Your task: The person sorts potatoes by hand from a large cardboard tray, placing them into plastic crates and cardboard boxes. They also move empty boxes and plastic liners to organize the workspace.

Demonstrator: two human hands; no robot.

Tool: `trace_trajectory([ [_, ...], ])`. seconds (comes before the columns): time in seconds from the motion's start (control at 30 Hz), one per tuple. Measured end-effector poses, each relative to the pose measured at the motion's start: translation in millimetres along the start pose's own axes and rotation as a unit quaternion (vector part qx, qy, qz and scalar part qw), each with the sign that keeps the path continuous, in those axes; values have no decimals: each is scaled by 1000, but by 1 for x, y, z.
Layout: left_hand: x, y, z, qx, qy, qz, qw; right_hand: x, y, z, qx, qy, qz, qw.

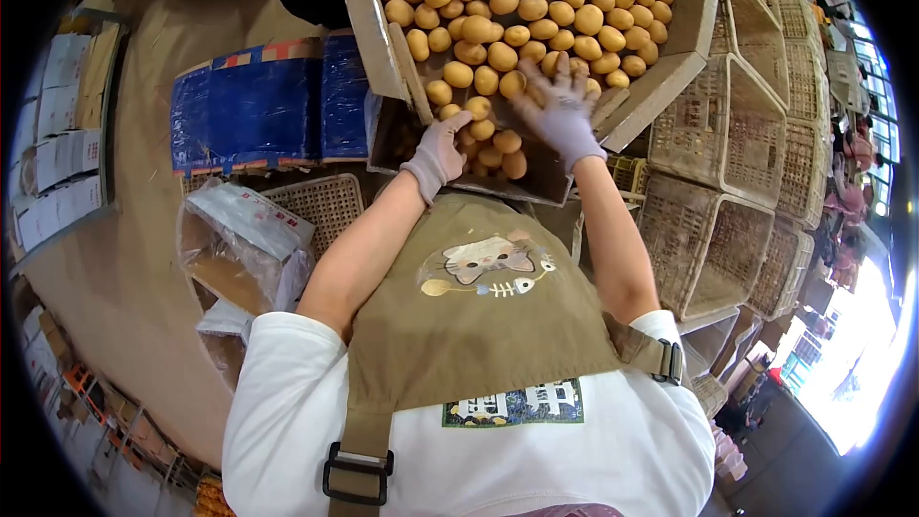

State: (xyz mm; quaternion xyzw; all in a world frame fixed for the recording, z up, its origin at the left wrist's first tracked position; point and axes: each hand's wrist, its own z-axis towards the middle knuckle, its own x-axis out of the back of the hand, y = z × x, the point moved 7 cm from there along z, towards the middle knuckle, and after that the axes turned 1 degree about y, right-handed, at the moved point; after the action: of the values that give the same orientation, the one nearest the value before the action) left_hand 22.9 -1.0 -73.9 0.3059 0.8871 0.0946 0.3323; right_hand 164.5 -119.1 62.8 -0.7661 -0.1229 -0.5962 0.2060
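Many round yellow potatoes lie spread over a wooden-sided sorting table in front of me. My right hand, in a light glove, is open with fingers spread over the potatoes at the table's near side. My left hand, also gloved, is cupped at the left of the table's outlet, beside a potato. Its finger and thumb look apart, though part of the hand is hidden. Between my hands, several more potatoes sit lower down in a box against my apron.
Stacked plastic crates stand close on my right. To the left are a blue-wrapped block, a brown woven crate and an open carton with plastic lining. White boxes are stacked farther left on the floor.
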Motion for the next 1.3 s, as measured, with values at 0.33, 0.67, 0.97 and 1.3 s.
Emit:
trace_trajectory([
  [0.33, -16, 6, -10, 45, 15, -172, 984, 0, -2, -3, 95, 19, 102, 990],
  [0.67, -5, 3, 6, 44, -7, -243, 969, -11, -16, -13, 81, -35, -55, 995],
  [0.97, -10, 6, -4, 54, 33, -150, 987, -11, -4, -12, 93, -123, 3, 988],
  [1.3, -5, 15, -9, -4, 97, -88, 991, 20, 31, 11, 41, 22, 0, 999],
])
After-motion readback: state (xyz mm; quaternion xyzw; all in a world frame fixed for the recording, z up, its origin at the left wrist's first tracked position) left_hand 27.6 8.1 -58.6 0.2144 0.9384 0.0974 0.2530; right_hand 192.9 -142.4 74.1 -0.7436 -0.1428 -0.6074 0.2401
